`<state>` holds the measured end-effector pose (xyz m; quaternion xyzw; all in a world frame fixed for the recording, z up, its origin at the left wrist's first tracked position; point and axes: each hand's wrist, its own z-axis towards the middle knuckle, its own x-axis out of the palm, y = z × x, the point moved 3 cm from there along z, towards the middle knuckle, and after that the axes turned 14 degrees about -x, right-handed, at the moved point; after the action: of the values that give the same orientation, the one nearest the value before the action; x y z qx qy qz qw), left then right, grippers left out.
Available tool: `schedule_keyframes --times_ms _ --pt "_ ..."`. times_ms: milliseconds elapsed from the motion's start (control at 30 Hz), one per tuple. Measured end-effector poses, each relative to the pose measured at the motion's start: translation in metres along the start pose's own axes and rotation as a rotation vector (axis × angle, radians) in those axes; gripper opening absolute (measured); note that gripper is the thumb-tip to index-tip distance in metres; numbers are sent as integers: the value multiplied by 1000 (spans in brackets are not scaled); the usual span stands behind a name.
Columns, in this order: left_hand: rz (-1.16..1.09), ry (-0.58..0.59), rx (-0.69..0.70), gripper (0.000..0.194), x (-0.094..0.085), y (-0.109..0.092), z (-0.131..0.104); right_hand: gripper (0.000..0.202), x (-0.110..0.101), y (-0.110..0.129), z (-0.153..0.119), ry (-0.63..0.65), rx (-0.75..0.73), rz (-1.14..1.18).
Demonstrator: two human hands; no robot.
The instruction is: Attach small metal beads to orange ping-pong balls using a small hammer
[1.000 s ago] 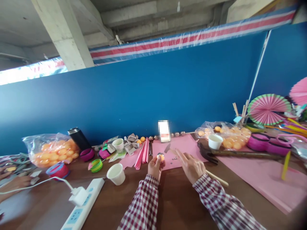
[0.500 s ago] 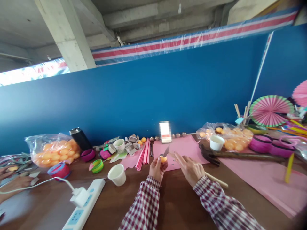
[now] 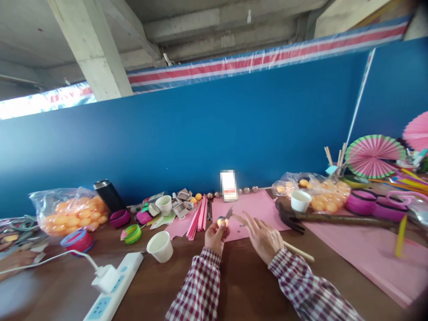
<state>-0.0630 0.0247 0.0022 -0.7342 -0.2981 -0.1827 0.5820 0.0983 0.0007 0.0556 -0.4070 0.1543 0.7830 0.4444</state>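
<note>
My left hand (image 3: 215, 237) pinches a small orange ball (image 3: 220, 223) with a dark, silvery patch on its top. In my right hand (image 3: 265, 236) is a long, pale wooden-handled tool (image 3: 299, 251) with a flat grey tip beside the ball; whether it is a brush or a knife I cannot make out. The tip seems to touch or nearly touch the ball. Under both hands lies a pink paper sheet (image 3: 249, 206) with a few tiny grey bits on it. Several silvery balls (image 3: 255, 189) line its far edge.
A hammer (image 3: 290, 217) lies on the right, near a white cup (image 3: 300, 201) and a bag of orange balls (image 3: 329, 200). Left are another cup (image 3: 159, 246), folded pink strips (image 3: 198, 218), a power strip (image 3: 113, 287), a second ball bag (image 3: 72, 216) and another person's hand (image 3: 18, 258).
My left hand has turned the ball slightly, so more of its silvery top shows. The tool's tip stays close to it. The whole view has shifted a little.
</note>
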Motion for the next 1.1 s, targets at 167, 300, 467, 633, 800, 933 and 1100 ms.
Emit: schedule_keyframes --times_ms 167,300,467,633,800,933,1100 --pt "12 -60 12 37 -2 -2 1 27 -7 -8 0 -99 82 -30" --pt "25 8 -5 35 4 0 -2 27 -9 -3 1 -48 -5 -35" --pt "-3 17 -5 33 3 1 -1 32 -10 -5 -1 -86 51 -56" --pt "20 12 -9 43 2 1 0 31 -7 -2 -1 -26 -31 -55" --pt "78 -55 99 48 -2 2 4 33 -8 -2 -1 -52 27 -64" --pt "253 -78 204 49 -6 3 7 32 -7 1 -1 -12 -22 -57" --pt "351 -136 248 42 -6 -2 6 33 -10 0 -1 -67 20 -50"
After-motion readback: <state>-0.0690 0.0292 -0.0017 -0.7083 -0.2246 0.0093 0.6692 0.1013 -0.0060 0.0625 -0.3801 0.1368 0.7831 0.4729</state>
